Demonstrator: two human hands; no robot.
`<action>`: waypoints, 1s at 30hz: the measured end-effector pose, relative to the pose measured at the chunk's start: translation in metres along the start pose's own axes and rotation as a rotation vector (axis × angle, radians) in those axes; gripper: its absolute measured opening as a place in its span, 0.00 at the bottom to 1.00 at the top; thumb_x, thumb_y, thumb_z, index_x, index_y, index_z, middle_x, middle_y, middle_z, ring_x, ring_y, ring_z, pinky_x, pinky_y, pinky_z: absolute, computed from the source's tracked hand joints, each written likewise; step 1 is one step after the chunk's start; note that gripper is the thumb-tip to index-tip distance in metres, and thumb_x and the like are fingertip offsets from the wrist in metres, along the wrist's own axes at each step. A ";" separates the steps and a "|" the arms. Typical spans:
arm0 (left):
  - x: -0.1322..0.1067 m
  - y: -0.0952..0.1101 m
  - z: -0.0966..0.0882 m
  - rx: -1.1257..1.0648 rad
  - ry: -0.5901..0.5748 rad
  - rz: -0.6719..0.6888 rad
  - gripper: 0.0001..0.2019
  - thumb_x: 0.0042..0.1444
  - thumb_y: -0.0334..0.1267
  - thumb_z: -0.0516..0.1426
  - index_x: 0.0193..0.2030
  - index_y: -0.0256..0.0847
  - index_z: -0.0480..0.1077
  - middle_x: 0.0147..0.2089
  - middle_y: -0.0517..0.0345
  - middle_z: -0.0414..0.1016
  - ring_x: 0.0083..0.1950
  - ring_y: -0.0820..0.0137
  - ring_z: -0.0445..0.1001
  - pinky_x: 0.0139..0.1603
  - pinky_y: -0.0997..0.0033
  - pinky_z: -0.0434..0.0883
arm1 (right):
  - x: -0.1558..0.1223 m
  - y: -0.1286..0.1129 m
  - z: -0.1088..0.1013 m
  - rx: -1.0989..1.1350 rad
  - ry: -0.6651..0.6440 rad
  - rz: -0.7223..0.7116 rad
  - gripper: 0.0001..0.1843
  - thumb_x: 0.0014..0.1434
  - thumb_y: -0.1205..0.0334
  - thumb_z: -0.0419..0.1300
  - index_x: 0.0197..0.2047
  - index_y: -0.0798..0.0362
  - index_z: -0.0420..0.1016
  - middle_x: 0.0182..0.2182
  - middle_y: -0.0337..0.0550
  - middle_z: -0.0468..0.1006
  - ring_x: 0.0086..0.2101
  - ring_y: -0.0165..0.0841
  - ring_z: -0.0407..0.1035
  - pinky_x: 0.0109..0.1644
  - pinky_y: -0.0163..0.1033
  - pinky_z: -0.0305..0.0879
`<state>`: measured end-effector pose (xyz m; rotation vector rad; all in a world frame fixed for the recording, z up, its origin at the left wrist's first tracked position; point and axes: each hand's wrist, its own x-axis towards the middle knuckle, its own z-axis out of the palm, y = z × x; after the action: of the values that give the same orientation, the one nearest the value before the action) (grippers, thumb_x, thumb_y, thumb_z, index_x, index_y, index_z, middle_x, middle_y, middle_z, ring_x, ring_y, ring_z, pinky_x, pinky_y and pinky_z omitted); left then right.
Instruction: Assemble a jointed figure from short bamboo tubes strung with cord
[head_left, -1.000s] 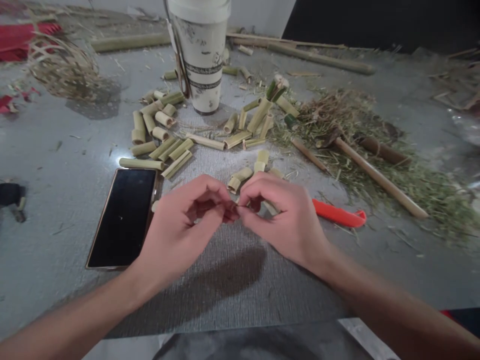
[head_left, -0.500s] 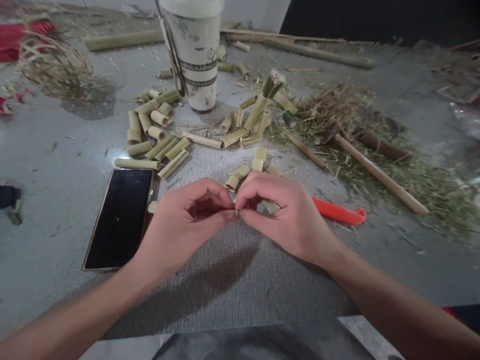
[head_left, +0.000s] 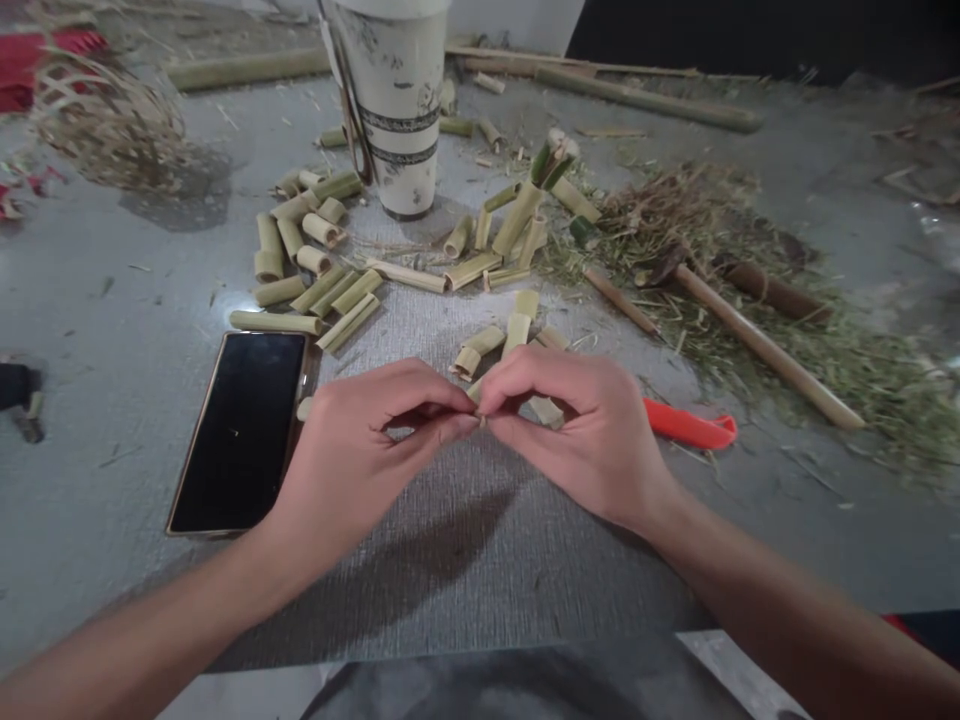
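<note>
Now the left hand point(head_left: 360, 440) and right hand point(head_left: 589, 440) meet at their fingertips, both pinching a tiny piece point(head_left: 482, 420) above the table point(head_left: 585, 580), back from the middle of its near edge. Compared with a second ago, the left fingers reach out straighter and the gap above the left thumb is narrower. The phone point(head_left: 238, 430) still lies toward the left edge, beside the left hand.

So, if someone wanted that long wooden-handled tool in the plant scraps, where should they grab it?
Probably the lower half of its wooden handle, from above on the near side, with the right hand, which is closer. The handle is straight and slim and slants toward the near edge, while its dark head lies among the plant scraps.
</note>
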<state>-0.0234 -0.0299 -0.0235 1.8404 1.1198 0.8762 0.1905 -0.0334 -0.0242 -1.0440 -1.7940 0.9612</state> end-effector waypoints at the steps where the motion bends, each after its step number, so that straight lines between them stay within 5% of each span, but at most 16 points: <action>1: 0.000 0.000 0.000 0.020 0.000 0.009 0.05 0.67 0.31 0.66 0.39 0.45 0.81 0.36 0.65 0.82 0.33 0.76 0.75 0.33 0.75 0.69 | -0.001 0.000 0.000 -0.002 0.003 0.002 0.14 0.59 0.82 0.65 0.34 0.52 0.80 0.33 0.35 0.84 0.35 0.28 0.77 0.41 0.36 0.72; 13: -0.002 -0.002 0.003 0.178 0.010 0.171 0.09 0.68 0.24 0.58 0.40 0.41 0.73 0.39 0.61 0.78 0.38 0.74 0.76 0.39 0.74 0.74 | -0.001 -0.006 0.003 0.083 -0.039 0.194 0.08 0.65 0.73 0.66 0.39 0.51 0.83 0.36 0.35 0.85 0.39 0.30 0.79 0.45 0.35 0.77; 30: 0.001 0.003 0.006 0.100 0.050 0.026 0.07 0.66 0.31 0.61 0.37 0.46 0.76 0.36 0.60 0.82 0.34 0.70 0.77 0.36 0.70 0.76 | -0.004 -0.003 0.005 0.102 0.001 0.237 0.12 0.62 0.77 0.61 0.38 0.50 0.80 0.34 0.35 0.81 0.36 0.29 0.75 0.39 0.34 0.70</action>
<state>-0.0170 -0.0318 -0.0238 1.9276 1.1919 0.8996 0.1865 -0.0389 -0.0247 -1.2102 -1.6263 1.1824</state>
